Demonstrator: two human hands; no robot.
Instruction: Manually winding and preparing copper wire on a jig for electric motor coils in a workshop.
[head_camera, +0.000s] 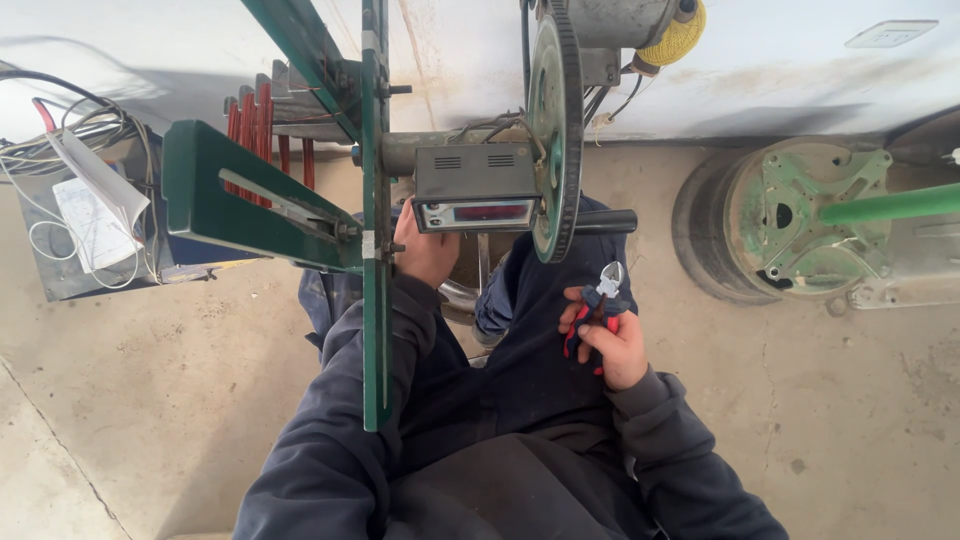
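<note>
R hand (617, 340) fingers clenched on red-blue cutters (600, 300), idle; L hand (428, 250) gripping green frame (376, 300) just under counter box (476, 186) — steadying, cutters must come up.

In front of you, at the middle of the green machine, there is a small dark grey box with a screen (478, 212). The screen is a long narrow rectangle, dark red, with a light frame around it, and it faces down toward you. At your far left, a white paper sheet (92, 222) in a clear sleeve hangs on a grey metal box, among white cables. Its writing is too small to tell.
</note>
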